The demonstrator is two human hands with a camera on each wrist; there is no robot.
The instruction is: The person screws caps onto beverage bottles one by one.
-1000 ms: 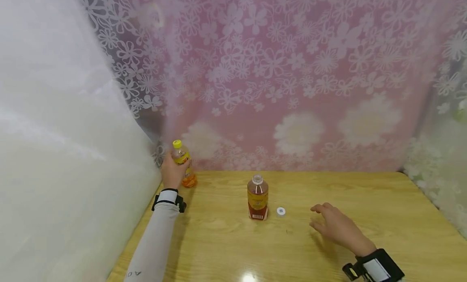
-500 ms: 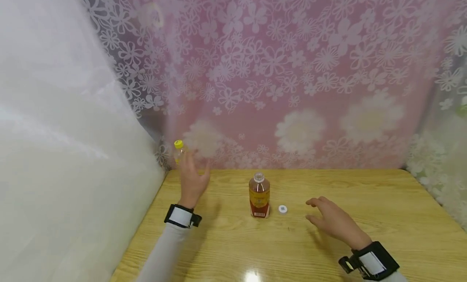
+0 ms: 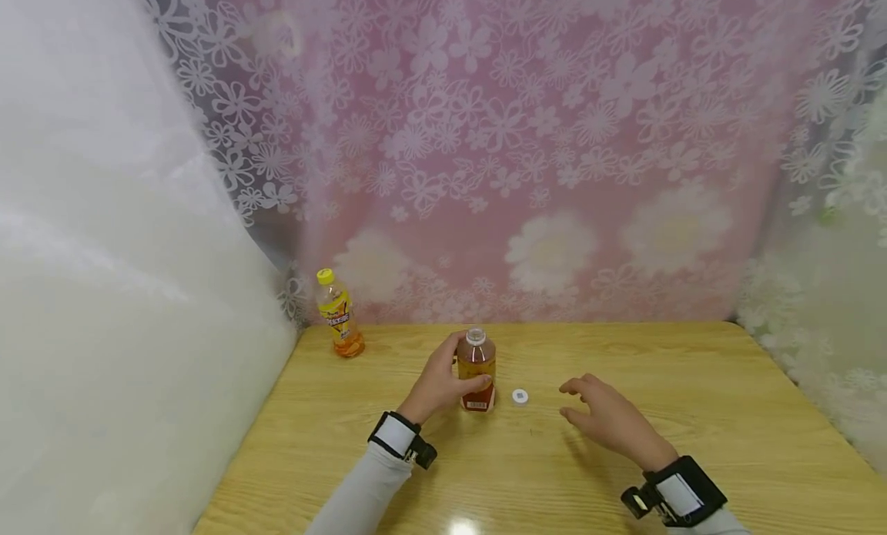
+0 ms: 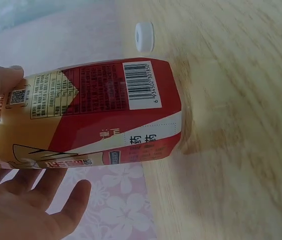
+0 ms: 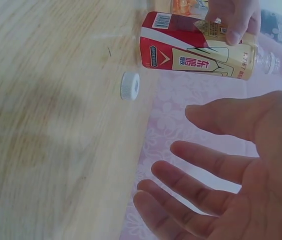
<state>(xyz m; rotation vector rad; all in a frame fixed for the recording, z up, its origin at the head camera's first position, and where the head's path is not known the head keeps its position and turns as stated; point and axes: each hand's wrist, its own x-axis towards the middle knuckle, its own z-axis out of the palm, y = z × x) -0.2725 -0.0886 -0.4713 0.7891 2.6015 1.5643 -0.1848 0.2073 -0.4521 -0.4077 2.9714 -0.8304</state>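
Wooden table (image 3: 388, 458) is set against a pink floral curtain (image 3: 554, 135). At its centre an uncapped bottle (image 3: 476, 369) stands upright, gripped by the left hand (image 3: 438, 382) with thumb and fingers curled round it. Just beside it lies a white cap (image 3: 520, 396). The right hand (image 3: 610, 421) is held nearby, fingers spread and empty. A yellow-capped bottle (image 3: 336, 313) stands at the far left corner.

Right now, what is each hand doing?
Left hand: grips the open bottle.
Right hand: open, holds nothing, hovers over the table near the cap.
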